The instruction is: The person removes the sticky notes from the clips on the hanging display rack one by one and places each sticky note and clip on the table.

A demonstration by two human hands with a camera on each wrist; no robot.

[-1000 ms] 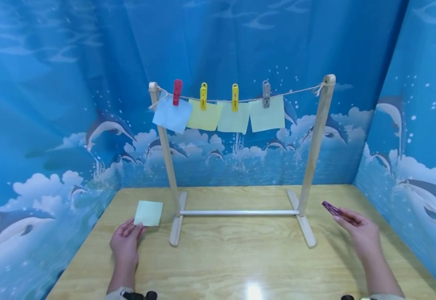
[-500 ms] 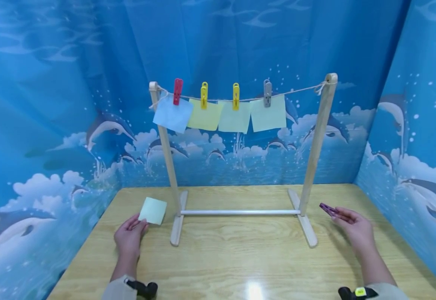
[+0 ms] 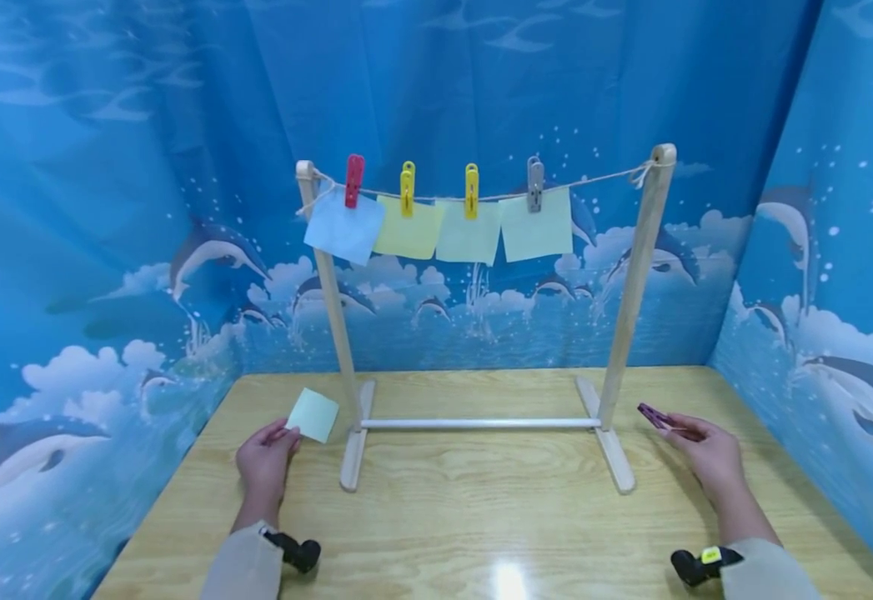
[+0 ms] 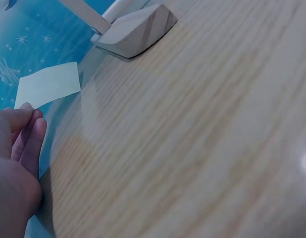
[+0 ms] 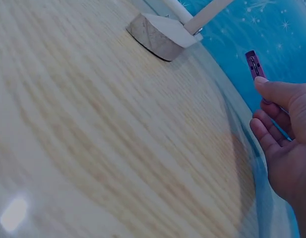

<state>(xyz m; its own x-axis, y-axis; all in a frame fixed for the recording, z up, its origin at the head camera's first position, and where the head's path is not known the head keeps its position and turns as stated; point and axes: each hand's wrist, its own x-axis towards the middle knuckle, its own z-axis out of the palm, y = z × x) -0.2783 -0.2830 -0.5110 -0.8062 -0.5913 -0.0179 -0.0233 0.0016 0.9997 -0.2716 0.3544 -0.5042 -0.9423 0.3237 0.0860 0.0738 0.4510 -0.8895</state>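
My left hand [image 3: 265, 458] pinches a pale green square of paper [image 3: 313, 414] by its lower corner, left of the wooden rack; the left wrist view shows the thumb pressed on the paper [image 4: 49, 84]. On the right side my right hand [image 3: 709, 457] pinches a purple clothespin [image 3: 654, 416] at one end, its other end pointing away from the fingers. Between the hands stands the rack [image 3: 634, 287] with a string [image 3: 603, 181] tied across its posts. From the string hang a blue paper [image 3: 344, 227], a yellow paper [image 3: 408, 232] and two pale green papers [image 3: 537, 229].
A red clothespin [image 3: 354, 181], two yellow clothespins [image 3: 471, 192] and a grey clothespin [image 3: 535, 184] grip the hanging papers. The rack's feet [image 3: 614, 460] and white crossbar [image 3: 479, 423] are low on the wooden table [image 3: 436, 517]. A blue dolphin-print curtain [image 3: 436, 92] closes the back and sides.
My left hand has moved forward and to the right with the paper, which has tilted clockwise. My right hand has shifted slightly left with the purple clothespin. The hanging papers stay put.
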